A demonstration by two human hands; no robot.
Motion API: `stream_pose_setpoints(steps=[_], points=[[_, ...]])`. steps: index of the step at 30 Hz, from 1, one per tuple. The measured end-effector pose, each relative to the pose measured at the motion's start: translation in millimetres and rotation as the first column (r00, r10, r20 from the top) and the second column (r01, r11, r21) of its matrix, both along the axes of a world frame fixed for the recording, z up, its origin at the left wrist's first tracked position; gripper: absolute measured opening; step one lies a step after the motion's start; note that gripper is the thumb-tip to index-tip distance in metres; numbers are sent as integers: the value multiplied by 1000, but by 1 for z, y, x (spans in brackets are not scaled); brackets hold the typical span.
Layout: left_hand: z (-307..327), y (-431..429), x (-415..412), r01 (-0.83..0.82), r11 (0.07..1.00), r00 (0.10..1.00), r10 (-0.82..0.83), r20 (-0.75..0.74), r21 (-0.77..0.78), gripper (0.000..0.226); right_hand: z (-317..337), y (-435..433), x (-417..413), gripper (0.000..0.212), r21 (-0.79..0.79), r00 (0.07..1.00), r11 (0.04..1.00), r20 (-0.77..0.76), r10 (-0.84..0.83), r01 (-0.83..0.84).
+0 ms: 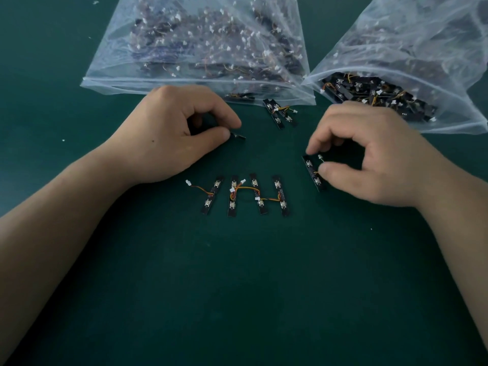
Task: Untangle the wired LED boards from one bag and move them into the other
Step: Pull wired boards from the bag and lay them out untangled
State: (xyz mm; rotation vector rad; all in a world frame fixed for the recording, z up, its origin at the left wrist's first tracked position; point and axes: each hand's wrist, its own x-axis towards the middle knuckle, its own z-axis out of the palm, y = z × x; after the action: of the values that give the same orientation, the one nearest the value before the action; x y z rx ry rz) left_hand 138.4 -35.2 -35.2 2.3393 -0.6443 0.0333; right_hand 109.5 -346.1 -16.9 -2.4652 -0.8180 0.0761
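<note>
On the desk (237, 286), the left hand (171, 136) pinches the left board (238, 136) between thumb and forefinger. Only its tip shows, just before the mouth of the left bag (184, 48). A row (232, 204) of four boards lies nearer the person, long axes pointing away, wires overlapping. A pair (274, 112) lies by that bag. The right hand (375, 157) pinches the right board (310, 167), just right of the row and roughly parallel. The open right bag (422, 62) lies just beyond this hand, likely the nearer drop.

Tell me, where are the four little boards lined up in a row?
In the head view, the row of four boards lies on the green mat near the centre, just below the left hand and left of the right hand.
</note>
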Motion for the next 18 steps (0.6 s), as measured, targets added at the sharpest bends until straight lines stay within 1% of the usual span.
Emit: stream_pose_setpoints(steps=[6,11,13,16,18], points=[[0,0,-1,-6,1000,1000,6,-11,-6,19,0,9,-5,13,-10,998,999,-58,39,-39],[-3,1,1,1,1000,1000,-1,-29,-15,20,-1,12,-9,15,4,995,997,-61,83,-82],[-3,3,3,3,999,999,-5,-33,-52,21,-1,12,-10,21,45,995,996,-66,79,-76],[-4,6,6,-26,988,999,21,-32,-154,22,-2,10,-9,30,182,993,983,-108,41,-21],[-3,8,8,-41,982,999,36,-32,-186,29,-2,9,-8,31,199,993,980,-118,14,10]])
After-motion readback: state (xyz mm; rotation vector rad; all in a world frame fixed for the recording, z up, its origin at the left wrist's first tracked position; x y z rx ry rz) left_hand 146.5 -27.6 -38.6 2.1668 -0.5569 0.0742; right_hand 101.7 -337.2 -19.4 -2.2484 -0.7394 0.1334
